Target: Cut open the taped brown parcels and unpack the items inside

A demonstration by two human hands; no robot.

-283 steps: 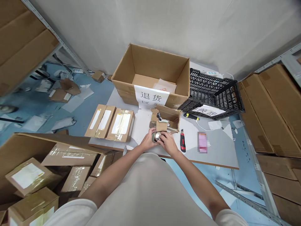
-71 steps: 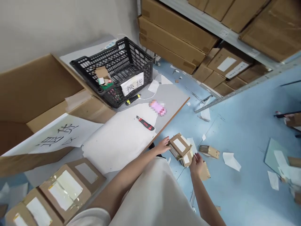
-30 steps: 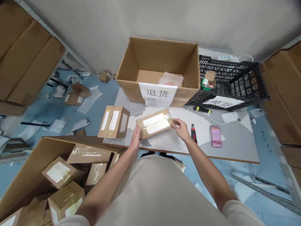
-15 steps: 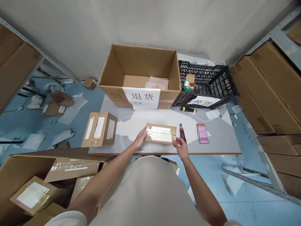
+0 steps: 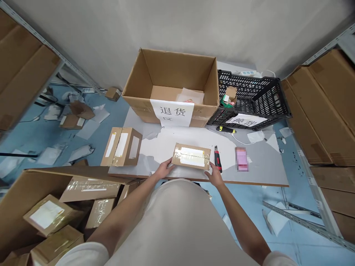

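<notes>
A taped cardboard box (image 5: 191, 161) with white labels on top lies on the table just in front of me. By its near left corner is my left hand (image 5: 165, 169), thumb and fingers apart. My right hand (image 5: 215, 175) is at the near right corner, its thumb and forefinger spread; whether the fingertips touch the cardboard I cannot tell. Close to the right hand lies a red and black box cutter (image 5: 217, 159). Farther right is a pink packet (image 5: 242, 159), partly blurred out.
A large open carton (image 5: 133, 104) and a black plastic crate (image 5: 249, 107) stand at the back. A yellow and black tool (image 5: 226, 129) lies before the crate. Another taped box (image 5: 122, 147) stands at left, above a big carton (image 5: 105, 176) of parcels. Shelves with cartons (image 5: 307, 118) flank the right.
Both hands have loosened from the box's ends and drawn slightly towards me, with fingers spread. The box stays on the table. The whole view has shifted slightly.
</notes>
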